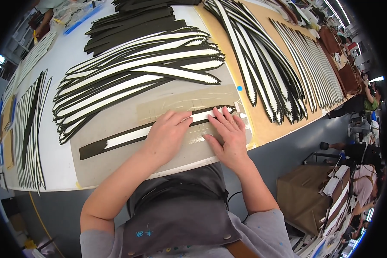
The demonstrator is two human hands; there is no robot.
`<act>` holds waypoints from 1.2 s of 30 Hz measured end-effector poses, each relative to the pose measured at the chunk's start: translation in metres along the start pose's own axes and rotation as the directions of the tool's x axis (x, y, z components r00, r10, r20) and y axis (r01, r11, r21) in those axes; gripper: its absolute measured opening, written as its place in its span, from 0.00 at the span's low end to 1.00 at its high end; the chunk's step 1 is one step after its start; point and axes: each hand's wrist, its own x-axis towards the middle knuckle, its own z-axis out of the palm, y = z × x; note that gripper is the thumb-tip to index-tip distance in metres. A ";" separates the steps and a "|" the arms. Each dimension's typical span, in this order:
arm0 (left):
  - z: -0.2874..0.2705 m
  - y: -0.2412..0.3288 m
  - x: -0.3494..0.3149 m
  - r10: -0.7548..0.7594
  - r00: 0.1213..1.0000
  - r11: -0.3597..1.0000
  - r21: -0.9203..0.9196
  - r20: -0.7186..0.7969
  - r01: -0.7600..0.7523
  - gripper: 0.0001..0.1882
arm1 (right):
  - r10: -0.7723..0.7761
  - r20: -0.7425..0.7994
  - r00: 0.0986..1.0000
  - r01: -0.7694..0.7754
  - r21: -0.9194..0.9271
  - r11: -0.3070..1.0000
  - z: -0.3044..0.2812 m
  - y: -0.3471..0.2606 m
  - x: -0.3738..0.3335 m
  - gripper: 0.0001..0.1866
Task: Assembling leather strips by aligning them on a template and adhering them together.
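Observation:
A long black strip point(125, 139) with a white band down its middle lies on a grey board point(116, 165) in front of me. Its left end is plain black; the right end tapers to a point. My left hand point(165, 135) is over the middle of the strip, fingers bent together and the thumb close to them, closed on it. Toward the pointed end rests my right hand point(228, 135), fingers spread and laid on the strip, thumb out on the board. The part of the strip under both hands is hidden.
Beyond the board lies a pile of black-and-white strips point(137, 71), with plain black strips point(133, 30) behind. More strips point(262, 64) lie at the right on brown paper point(266, 133), and another row point(30, 129) at the left. A brown-covered stack point(303, 191) stands right of the table.

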 end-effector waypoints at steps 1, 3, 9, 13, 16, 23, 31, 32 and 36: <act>0.004 0.000 0.002 -0.002 1.000 1.000 0.028 -0.012 0.003 0.15 | -0.003 -0.008 1.000 0.003 0.004 1.000 0.000 0.000 0.000 0.27; 0.006 0.001 0.005 0.030 0.999 0.998 0.054 -0.014 -0.029 0.15 | 0.001 -0.017 1.000 -0.001 0.001 1.000 -0.001 0.001 -0.001 0.27; 0.011 0.000 0.006 0.022 0.999 0.997 0.081 -0.038 -0.019 0.15 | 0.000 -0.036 0.999 0.001 0.027 1.000 0.001 -0.001 0.000 0.26; 0.011 0.000 0.006 -0.002 0.999 0.999 0.033 -0.053 0.003 0.15 | 0.001 -0.042 0.999 0.000 0.028 1.000 0.000 -0.002 0.000 0.27; 0.011 0.000 0.007 -0.004 0.998 1.000 0.008 -0.065 0.005 0.15 | 0.008 -0.036 0.999 -0.007 0.021 1.000 -0.002 -0.003 0.001 0.27; 0.012 -0.002 0.004 -0.016 0.997 1.000 -0.007 -0.076 0.015 0.15 | -0.006 -0.030 1.000 0.007 0.032 0.999 0.000 -0.002 0.001 0.27; 0.018 -0.003 0.003 0.002 0.994 1.000 0.000 -0.112 -0.002 0.14 | 0.021 0.024 0.999 -0.021 0.025 0.999 -0.008 0.000 0.005 0.27; 0.017 -0.003 0.003 -0.009 0.993 1.000 0.003 -0.115 0.009 0.14 | -0.003 0.006 1.000 0.003 0.026 1.000 -0.009 0.003 0.008 0.27; 0.017 -0.004 0.003 -0.015 0.994 0.999 -0.032 -0.110 0.011 0.15 | -0.026 -0.024 0.999 0.026 0.003 1.000 -0.025 0.018 0.026 0.28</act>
